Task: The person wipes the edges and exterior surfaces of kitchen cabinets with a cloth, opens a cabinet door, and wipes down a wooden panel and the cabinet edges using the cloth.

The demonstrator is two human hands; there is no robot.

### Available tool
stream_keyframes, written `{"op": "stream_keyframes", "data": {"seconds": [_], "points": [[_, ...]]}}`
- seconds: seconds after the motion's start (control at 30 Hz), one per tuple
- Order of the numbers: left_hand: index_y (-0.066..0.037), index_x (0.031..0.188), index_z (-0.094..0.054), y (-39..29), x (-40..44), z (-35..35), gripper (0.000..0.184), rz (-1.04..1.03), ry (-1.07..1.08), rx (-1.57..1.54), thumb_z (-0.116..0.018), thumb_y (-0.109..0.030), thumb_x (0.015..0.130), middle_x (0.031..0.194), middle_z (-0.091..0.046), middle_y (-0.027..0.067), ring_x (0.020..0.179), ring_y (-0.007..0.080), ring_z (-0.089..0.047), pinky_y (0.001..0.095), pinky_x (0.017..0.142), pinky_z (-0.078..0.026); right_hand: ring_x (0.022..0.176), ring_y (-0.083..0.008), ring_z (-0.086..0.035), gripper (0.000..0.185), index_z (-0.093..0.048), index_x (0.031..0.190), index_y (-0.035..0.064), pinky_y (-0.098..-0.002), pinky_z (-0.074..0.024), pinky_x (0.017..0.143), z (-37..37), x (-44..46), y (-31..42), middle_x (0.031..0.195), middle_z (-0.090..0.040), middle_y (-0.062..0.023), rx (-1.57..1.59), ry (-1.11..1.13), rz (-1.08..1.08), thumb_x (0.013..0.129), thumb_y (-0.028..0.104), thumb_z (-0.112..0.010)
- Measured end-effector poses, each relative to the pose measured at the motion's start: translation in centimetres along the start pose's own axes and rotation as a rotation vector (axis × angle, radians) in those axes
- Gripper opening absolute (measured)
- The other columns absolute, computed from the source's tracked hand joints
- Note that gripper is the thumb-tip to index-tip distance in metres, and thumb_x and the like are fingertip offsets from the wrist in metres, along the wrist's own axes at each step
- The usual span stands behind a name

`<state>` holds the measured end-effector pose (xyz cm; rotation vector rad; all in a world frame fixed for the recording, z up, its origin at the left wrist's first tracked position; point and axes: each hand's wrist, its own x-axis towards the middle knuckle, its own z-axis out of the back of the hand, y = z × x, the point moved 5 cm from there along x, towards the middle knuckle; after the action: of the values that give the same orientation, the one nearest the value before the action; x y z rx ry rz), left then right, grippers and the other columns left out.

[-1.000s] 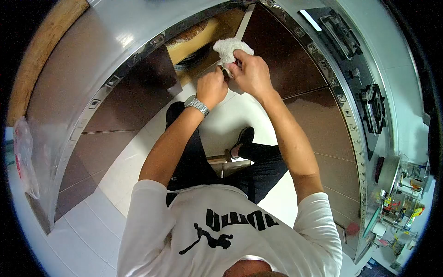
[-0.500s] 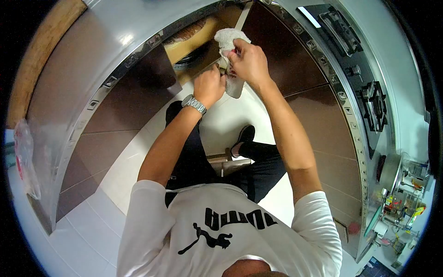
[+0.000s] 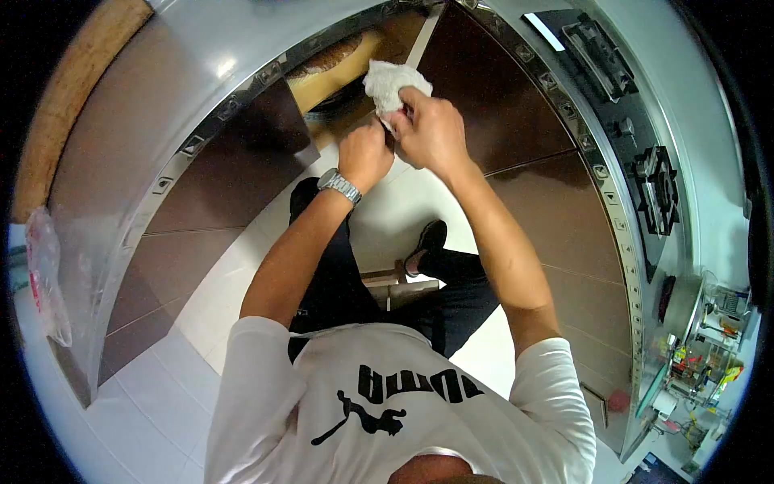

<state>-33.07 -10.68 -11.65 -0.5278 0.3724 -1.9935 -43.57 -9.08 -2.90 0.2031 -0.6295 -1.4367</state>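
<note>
My right hand (image 3: pixel 431 133) is closed on a white cloth (image 3: pixel 395 81), whose bulk sticks out beyond my fingertips. Beside it, almost touching, my left hand (image 3: pixel 367 152) makes a fist with a watch at the wrist; what its fingers hold is hidden. Both hands are in front of an open cabinet (image 3: pixel 334 77) with a yellow inside, where a dark round object (image 3: pixel 337 103) is partly visible.
Dark cabinet doors (image 3: pixel 500 97) stand on both sides of the opening. A black gas stove (image 3: pixel 657 189) is on the counter at right, with a rack of small items (image 3: pixel 709 347) below it. A plastic bag (image 3: pixel 47 274) lies at far left.
My right hand has come down and closer to my left hand. The cloth's lower part, which hung below the hands half a second ago, no longer shows.
</note>
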Motion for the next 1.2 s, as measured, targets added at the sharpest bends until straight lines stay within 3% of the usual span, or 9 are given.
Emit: {"op": "stream_keyframes", "data": {"seconds": [0.1, 0.3, 0.43, 0.63, 0.67, 0.77, 0.8, 1.0, 1.2], "points": [[0.006, 0.09, -0.054, -0.1, -0.2, 0.1, 0.025, 0.047, -0.037, -0.022, -0.059, -0.014, 0.076, 0.07, -0.063, 0.023, 0.066, 0.0393, -0.062, 0.0486, 0.061, -0.05, 0.072, -0.0395, -0.062, 0.021, -0.062, 0.092, 0.0074, -0.0481, -0.0494, 0.065, 0.1, 1.9, -1.5, 0.076, -0.064, -0.02, 0.011, -0.051, -0.069, 0.077, 0.023, -0.064], [0.006, 0.091, -0.053, 0.3, 0.2, -0.1, 0.027, -0.003, 0.006, -0.021, -0.06, -0.014, 0.075, 0.071, -0.063, 0.0243, 0.067, 0.0402, -0.062, 0.0485, 0.062, -0.051, 0.068, -0.0352, -0.063, 0.025, -0.063, 0.095, 0.0063, -0.0419, -0.0496, 0.06, -0.6, -0.1, 0.1, 0.07, -0.063, -0.0171, -0.019, -0.053, 0.076, 0.076, 0.021, -0.068], [0.006, 0.092, -0.053, 0.0, 0.0, 0.6, 0.027, 0.051, -0.024, -0.048, -0.06, -0.012, 0.074, 0.072, -0.062, 0.0246, 0.068, 0.0404, -0.062, 0.0489, 0.063, -0.05, 0.073, -0.0391, -0.062, 0.018, -0.061, 0.089, 0.0091, -0.0481, -0.0495, 0.067, 0.2, 1.7, -1.1, 0.076, -0.065, -0.018, 0.066, -0.074, -0.073, 0.079, 0.023, -0.062], [0.005, 0.091, -0.052, 0.4, 0.1, -0.1, 0.026, 0.022, 0.014, -0.014, -0.06, -0.016, 0.077, 0.073, -0.062, 0.0246, 0.069, 0.0398, -0.062, 0.0494, 0.064, -0.05, 0.073, -0.0373, -0.063, 0.021, -0.063, 0.088, 0.0081, -0.046, -0.0497, 0.065, 0.4, 1.2, 0.1, 0.075, -0.065, -0.0169, 0.014, 0.085, 0.001, 0.076, 0.025, -0.066], [0.005, 0.091, -0.052, 0.7, 0.1, -0.3, 0.026, 0.039, -0.006, -0.024, -0.06, -0.017, 0.078, 0.073, -0.062, 0.0246, 0.069, 0.0397, -0.062, 0.0494, 0.064, -0.05, 0.06, -0.0339, -0.06, 0.027, -0.062, 0.091, 0.0024, -0.0373, -0.047, 0.058, -0.1, 1.4, -0.2, 0.065, -0.061, -0.0156, 0.067, 0.01, 0.131, 0.076, 0.022, -0.072], [0.005, 0.09, -0.052, 1.1, 0.0, 0.2, 0.026, 0.063, -0.033, -0.032, -0.06, -0.018, 0.079, 0.073, -0.062, 0.0246, 0.069, 0.0397, -0.062, 0.0494, 0.064, -0.049, 0.06, -0.0304, -0.059, 0.03, -0.063, 0.098, 0.0018, -0.0355, -0.0467, 0.058, -1.5, 1.7, -2.0, 0.07, -0.062, -0.0144, 0.338, 0.085, 0.076, 0.076, 0.02, -0.072], [0.005, 0.089, -0.052, 1.3, 0.1, 0.6, 0.027, 0.064, -0.041, -0.029, -0.06, -0.018, 0.079, 0.073, -0.062, 0.0245, 0.069, 0.0398, -0.062, 0.0494, 0.064, -0.049, 0.073, -0.0317, -0.063, 0.034, -0.068, 0.103, 0.0127, -0.0414, -0.0495, 0.068, -1.2, 1.9, -1.8, 0.082, -0.066, -0.0152, 0.301, 0.097, 0.075, 0.071, 0.026, -0.073], [0.006, 0.088, -0.053, 1.6, 0.1, 1.3, 0.027, 0.088, -0.03, -0.067, -0.061, -0.018, 0.079, 0.073, -0.062, 0.0246, 0.069, 0.0403, -0.061, 0.0488, 0.064, -0.049, 0.077, -0.0293, -0.064, 0.031, -0.068, 0.105, 0.0103, -0.0364, -0.049, 0.07, -0.5, 3.1, 0.5, 0.091, -0.067, -0.0127, -0.027, 0.2, 0.321, 0.076, 0.021, -0.07], [0.006, 0.087, -0.055, 1.7, 0.3, 1.3, 0.024, 0.069, -0.048, -0.076, -0.061, -0.015, 0.077, 0.073, -0.062, 0.0243, 0.069, 0.0412, -0.061, 0.0499, 0.066, -0.048, 0.079, -0.0309, -0.064, 0.025, -0.07, 0.099, 0.0129, -0.0392, -0.05, 0.071, -1.3, 4.3, 1.8, 0.082, -0.067, -0.0135, -0.108, 0.266, 0.281, 0.077, 0.025, -0.067]]}}
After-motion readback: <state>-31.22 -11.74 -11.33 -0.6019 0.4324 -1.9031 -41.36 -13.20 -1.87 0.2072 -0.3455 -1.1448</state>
